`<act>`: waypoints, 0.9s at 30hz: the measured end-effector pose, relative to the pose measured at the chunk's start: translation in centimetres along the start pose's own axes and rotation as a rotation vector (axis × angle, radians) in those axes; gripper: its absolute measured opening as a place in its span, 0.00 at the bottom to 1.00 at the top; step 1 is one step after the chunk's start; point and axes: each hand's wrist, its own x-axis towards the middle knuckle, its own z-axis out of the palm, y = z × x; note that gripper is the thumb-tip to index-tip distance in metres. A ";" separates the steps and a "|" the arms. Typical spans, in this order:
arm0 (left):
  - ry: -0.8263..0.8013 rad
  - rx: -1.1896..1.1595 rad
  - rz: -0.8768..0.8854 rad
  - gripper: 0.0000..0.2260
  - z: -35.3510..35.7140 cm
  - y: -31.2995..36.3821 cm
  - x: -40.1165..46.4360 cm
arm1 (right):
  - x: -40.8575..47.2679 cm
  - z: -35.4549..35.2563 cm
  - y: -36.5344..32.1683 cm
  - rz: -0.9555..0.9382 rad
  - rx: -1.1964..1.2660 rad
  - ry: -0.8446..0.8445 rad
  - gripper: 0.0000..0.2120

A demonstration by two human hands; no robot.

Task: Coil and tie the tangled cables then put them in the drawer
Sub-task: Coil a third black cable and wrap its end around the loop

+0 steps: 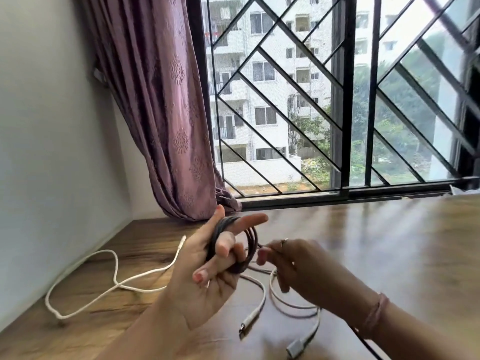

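Where the white cables (259, 302) lie loose and uncoiled on the wooden table (363, 242) nearest the camera, limp, light cord is to be expected, best taken just behind the stiff plugs. Above them, the dark cable (249, 245) is looped round the left hand (207, 268), held by its curled middle fingers. Its free end seems pinched by the right hand (288, 261); blur obscures this. Beyond, a purple curtain (161, 100) is seen.
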 end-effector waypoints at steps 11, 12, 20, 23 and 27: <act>0.544 0.480 0.265 0.24 -1.2 1.1 1.3 | -2.4 0.6 -3.7 -0.222 0.011 -0.403 0.08; 0.541 0.552 0.226 0.25 -1.4 0.5 1.4 | -2.5 0.4 -3.9 -0.240 0.016 -0.364 0.08; 0.452 0.527 0.079 0.23 -1.3 -0.8 1.2 | -2.3 -1.9 -3.9 -0.378 -0.107 0.139 0.12; 0.372 0.604 0.013 0.24 -0.9 -1.2 1.2 | -2.2 -2.5 -3.4 -0.336 -0.157 0.282 0.11; 0.193 0.623 -0.113 0.24 -0.3 -1.4 0.7 | -1.5 -2.7 -2.3 -0.236 -0.129 0.334 0.16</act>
